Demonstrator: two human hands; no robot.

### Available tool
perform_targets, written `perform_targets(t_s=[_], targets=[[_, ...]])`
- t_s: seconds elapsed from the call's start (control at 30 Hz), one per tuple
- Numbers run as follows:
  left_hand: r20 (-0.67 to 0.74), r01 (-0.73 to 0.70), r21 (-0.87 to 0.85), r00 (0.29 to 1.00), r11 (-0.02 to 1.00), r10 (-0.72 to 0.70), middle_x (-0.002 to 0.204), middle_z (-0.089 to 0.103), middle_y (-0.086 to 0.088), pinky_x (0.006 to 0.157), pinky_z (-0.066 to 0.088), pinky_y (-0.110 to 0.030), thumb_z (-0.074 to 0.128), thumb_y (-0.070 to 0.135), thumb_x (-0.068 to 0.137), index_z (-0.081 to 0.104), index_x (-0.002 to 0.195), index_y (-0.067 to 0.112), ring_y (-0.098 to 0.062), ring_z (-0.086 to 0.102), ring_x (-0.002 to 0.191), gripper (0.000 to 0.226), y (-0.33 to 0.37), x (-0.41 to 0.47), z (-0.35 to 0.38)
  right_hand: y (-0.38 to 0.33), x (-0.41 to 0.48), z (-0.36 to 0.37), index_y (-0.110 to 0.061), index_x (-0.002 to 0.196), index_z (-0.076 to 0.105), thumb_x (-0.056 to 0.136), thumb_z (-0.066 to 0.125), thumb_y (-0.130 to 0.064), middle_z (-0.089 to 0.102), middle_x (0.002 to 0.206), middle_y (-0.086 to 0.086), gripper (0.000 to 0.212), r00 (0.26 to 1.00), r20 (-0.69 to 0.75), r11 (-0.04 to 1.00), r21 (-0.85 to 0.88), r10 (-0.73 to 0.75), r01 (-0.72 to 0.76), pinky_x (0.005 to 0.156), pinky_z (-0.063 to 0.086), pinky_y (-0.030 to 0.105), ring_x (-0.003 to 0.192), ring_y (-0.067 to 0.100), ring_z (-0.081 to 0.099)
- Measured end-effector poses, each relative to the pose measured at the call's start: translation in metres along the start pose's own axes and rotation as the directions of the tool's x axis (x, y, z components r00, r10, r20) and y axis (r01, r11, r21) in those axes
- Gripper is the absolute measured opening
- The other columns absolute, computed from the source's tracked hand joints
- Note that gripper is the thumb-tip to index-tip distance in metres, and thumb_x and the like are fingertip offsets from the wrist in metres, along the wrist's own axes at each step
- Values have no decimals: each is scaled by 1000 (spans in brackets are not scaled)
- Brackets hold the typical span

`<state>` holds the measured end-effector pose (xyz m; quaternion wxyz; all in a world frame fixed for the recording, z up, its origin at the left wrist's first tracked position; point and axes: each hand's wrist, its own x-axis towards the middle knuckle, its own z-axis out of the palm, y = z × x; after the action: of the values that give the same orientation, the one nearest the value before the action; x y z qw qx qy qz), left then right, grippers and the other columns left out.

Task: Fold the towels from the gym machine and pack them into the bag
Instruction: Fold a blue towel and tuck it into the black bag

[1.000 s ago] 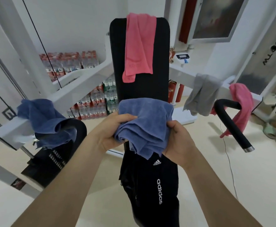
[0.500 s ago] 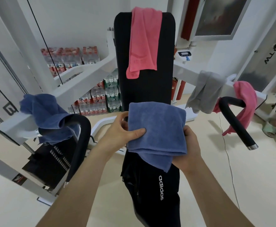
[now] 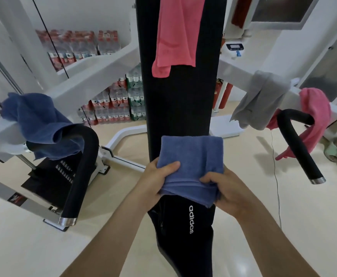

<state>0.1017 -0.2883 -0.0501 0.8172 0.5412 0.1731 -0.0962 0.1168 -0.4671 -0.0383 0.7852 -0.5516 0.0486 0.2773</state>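
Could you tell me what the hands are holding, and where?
The folded blue towel: left hand pinches its left edge, right hand its near-right corner.

Pink towel (image 3: 173,37) at 12 o'clock cut by top edge. Black bag (image 3: 183,236) at 6 o'clock runs off bottom, top end hidden behind folded blue towel (image 3: 191,156).

Five towels are showing: two blue, the folded blue towel (image 3: 191,156) and the draped blue towel (image 3: 37,120); two pink, the long pink towel (image 3: 175,37) and the bunched pink towel (image 3: 315,108); and one gray towel (image 3: 261,100). Two handles (left handle (image 3: 83,166), right handle (image 3: 299,144)) are sticking out, and one bag (image 3: 183,226) is showing too.
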Motion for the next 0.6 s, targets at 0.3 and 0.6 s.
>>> perform_targets(t_s=[0.3,0.6], targets=[[-44,-50,908,976,416,213,128,55,-6,100,43,-32,63,20,89,55,130,16,-24,52,118,41,-86,91,-14,-18,44,-83,-17,109,53,84,43,9,56,82,2,38,956,-279,767,-632,-88,-113,50,42,20,66,14,54],[83,-48,959,990,-281,115,103,65,-4,91,43,-42,66,50,81,13,148,20,-24,64,95,90,-134,161,8,-53,107,-136,-30,114,44,87,42,8,53,90,-11,47,965,-142,581,-814,-222,14,61,42,20,78,5,52]])
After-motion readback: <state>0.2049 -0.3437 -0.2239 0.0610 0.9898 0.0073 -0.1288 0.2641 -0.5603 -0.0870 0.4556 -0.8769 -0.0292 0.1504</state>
